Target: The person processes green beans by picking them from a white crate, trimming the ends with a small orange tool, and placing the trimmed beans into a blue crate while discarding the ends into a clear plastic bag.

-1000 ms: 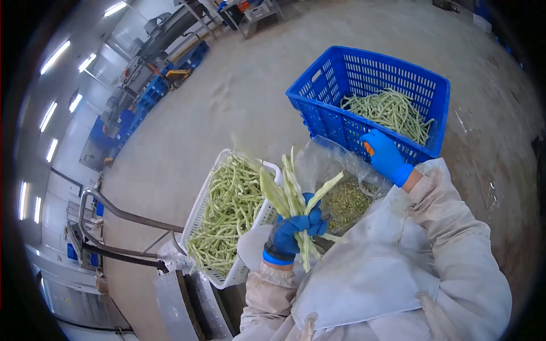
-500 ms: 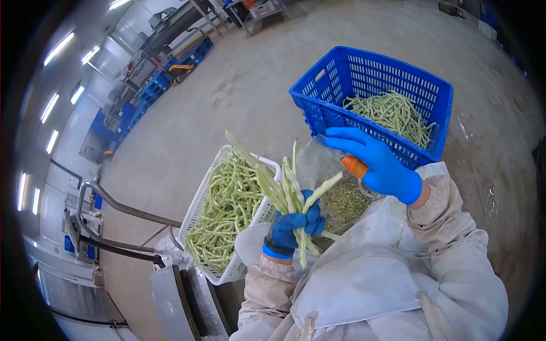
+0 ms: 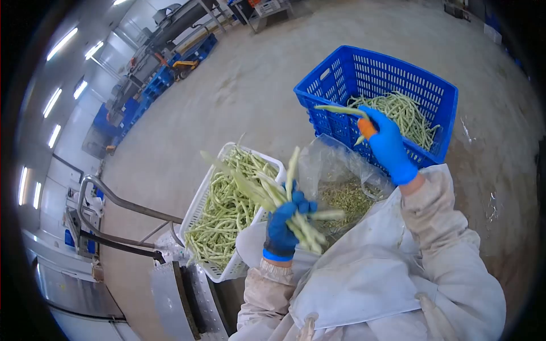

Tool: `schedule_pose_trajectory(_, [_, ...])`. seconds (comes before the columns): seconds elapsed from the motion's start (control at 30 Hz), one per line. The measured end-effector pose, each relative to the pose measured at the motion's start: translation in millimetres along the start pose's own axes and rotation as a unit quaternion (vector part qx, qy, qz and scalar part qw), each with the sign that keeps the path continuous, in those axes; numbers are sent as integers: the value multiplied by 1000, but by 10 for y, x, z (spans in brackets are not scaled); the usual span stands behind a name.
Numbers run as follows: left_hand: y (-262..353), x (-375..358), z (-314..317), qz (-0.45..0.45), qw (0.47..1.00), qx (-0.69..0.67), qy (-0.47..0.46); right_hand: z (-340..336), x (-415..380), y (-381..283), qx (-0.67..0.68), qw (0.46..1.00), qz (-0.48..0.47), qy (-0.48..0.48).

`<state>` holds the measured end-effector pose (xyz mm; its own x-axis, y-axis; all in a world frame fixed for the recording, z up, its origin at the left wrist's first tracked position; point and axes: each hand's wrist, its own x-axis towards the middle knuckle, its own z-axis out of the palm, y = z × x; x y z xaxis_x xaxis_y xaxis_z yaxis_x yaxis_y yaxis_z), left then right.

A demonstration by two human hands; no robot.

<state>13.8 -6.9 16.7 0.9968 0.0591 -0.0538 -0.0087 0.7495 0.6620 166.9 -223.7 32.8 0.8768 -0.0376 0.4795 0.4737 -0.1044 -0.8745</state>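
Observation:
My left hand (image 3: 281,230), in a dark blue glove, is closed around a bunch of long pale green beans (image 3: 259,190) that stick out on both sides. My right hand (image 3: 391,150), gloved in lighter blue with an orange cover (image 3: 367,128) on the thumb, pinches a green bean (image 3: 339,109) over the near side of the blue crate (image 3: 318,101). More beans (image 3: 402,111) lie inside that crate. Between my hands and my lap is a clear plastic bag (image 3: 324,156) holding small green trimmings (image 3: 344,196). A white basket (image 3: 190,219) heaped with beans (image 3: 227,207) stands at left.
A bent metal handle (image 3: 122,204) and a perforated metal plate (image 3: 202,301) stand left of the white basket. A white apron (image 3: 358,284) covers my lap. Blue pallets (image 3: 156,84) and machinery line the far left wall. Scraps (image 3: 492,207) lie on the wet floor at right.
My right hand has moved away from the bunch, up and right towards the blue crate, and now shows a bean in its fingers. My left hand keeps its bunch, which has shifted slightly.

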Motion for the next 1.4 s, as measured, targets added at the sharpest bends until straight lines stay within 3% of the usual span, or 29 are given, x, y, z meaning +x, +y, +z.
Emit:
schedule_pose_trajectory(0.03, [-64, 118, -197, -28, 999, -34, -23, 24, -124, -33, -3, 1000, -1, -4])
schedule_pose_trajectory(0.07, [-104, 173, -149, -37, 998, -46, 12, 77, -298, -90, -48, 998, -19, -28])
schedule_pose_trajectory(0.2, [-549, 445, -137, 20, 997, -42, 58, 246, -821, -231, -174, 975, -90, -103])
schedule_pose_trajectory(0.27, [-642, 419, -232, 6, 999, 38, -29, 307, -991, -265, -263, 929, -192, -175])
schedule_pose_trajectory(0.37, [-654, 298, -185, -45, 996, -74, 0, 282, -1077, -314, -266, 917, -199, -221])
schedule_pose_trajectory(0.53, [-547, 155, -177, -64, 995, -69, -13, 158, -1133, -266, -290, 885, -204, -302])
schedule_pose_trajectory(0.7, [-561, 132, -281, -28, 995, 95, 9, 123, -1146, -247, -276, 874, -186, -353])
schedule_pose_trajectory(0.77, [-553, 115, -313, -23, 989, 145, 17, 68, -1022, -181, -241, 848, -188, -433])
schedule_pose_trajectory(0.8, [-529, 117, -303, -39, 987, 153, -9, 57, -930, -210, -243, 848, -186, -433])
schedule_pose_trajectory(0.87, [-478, 112, -227, -55, 986, 156, -36, 49, -688, -376, -225, 908, -166, -312])
schedule_pose_trajectory(0.9, [-428, 89, -162, -77, 979, 182, -53, 88, -610, -379, -227, 908, -163, -312])
schedule_pose_trajectory(0.97, [-395, 87, -146, -112, 967, 212, -83, 166, -488, -374, -180, 886, -226, -364])
schedule_pose_trajectory(1.17, [-318, 40, -145, -170, 968, 173, -61, 202, -477, -324, -233, 830, -185, -472])
schedule_pose_trajectory(1.4, [-301, 51, -258, -183, 970, 157, -44, 112, -525, -41, -193, 846, -197, -455])
